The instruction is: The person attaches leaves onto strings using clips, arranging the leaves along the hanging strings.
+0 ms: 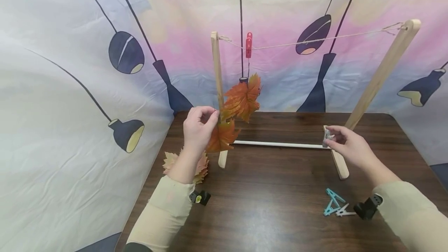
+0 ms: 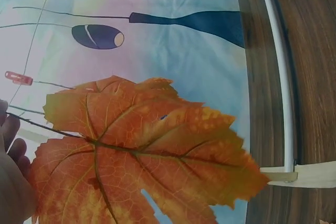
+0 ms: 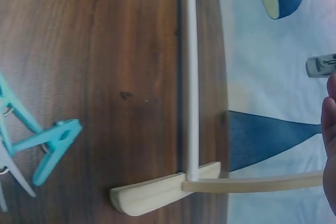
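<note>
My left hand (image 1: 198, 127) pinches the thin stem of an orange artificial maple leaf (image 2: 131, 150), which hangs below the fingers near the rack's left post. Between thumb and fingers, my right hand (image 1: 350, 145) holds a grey clothespin (image 1: 326, 137) in front of the right post. A second orange maple leaf (image 1: 241, 100) hangs by its stem from a red clothespin (image 1: 249, 45) on the string (image 1: 290, 44). The string runs between the two posts of the wooden rack (image 1: 381, 77).
Paler maple leaves (image 1: 201, 168) lie on the table (image 1: 266, 197), partly behind my left forearm. Teal clothespins (image 1: 332, 202) and a light grey one (image 1: 344, 210) lie near my right wrist. A white bar (image 1: 280, 144) joins the rack's feet. Behind hangs a printed cloth (image 1: 196, 11).
</note>
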Available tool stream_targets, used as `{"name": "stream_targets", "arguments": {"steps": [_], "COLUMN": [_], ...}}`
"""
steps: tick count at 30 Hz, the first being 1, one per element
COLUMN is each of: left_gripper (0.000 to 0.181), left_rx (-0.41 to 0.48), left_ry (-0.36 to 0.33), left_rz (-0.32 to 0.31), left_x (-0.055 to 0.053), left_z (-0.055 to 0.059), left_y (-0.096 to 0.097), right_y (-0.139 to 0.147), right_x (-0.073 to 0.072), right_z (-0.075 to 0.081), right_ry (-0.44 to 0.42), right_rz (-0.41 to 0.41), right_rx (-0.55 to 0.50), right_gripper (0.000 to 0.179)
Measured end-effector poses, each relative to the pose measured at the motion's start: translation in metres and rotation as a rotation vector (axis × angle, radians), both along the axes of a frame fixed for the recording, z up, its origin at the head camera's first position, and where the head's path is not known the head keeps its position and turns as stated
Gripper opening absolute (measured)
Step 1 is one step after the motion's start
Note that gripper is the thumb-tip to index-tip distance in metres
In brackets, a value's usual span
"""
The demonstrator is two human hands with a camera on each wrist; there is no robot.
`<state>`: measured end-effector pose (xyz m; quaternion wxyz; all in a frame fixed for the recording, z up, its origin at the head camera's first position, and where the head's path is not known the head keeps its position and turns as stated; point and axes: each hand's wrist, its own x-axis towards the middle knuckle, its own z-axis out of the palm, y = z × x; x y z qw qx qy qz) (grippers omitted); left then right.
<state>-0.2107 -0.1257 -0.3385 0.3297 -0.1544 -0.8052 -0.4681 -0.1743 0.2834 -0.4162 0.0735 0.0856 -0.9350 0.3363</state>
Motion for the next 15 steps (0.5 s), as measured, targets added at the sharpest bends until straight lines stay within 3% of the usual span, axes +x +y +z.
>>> {"name": "stream_targets", "arguments": {"steps": [6,15], "left_gripper": [0.011,0.014], "left_rx": [0.018,-0.049], "left_ry": [-0.104,-0.118], "left_rz": [-0.055,-0.083], "left_x": [-0.004,-0.009], "left_z": [0.006,0.021], "left_y": [0.008,0.020], "right_y": [0.002,0.001], "right_x": [-0.006,-0.014], "right_z": [0.012,0.033], "right_ry": [0.041,0.046], "right_rz": [-0.028,-0.064], "right_rx": [0.019,-0.027], "right_gripper": [0.050,0.053]}}
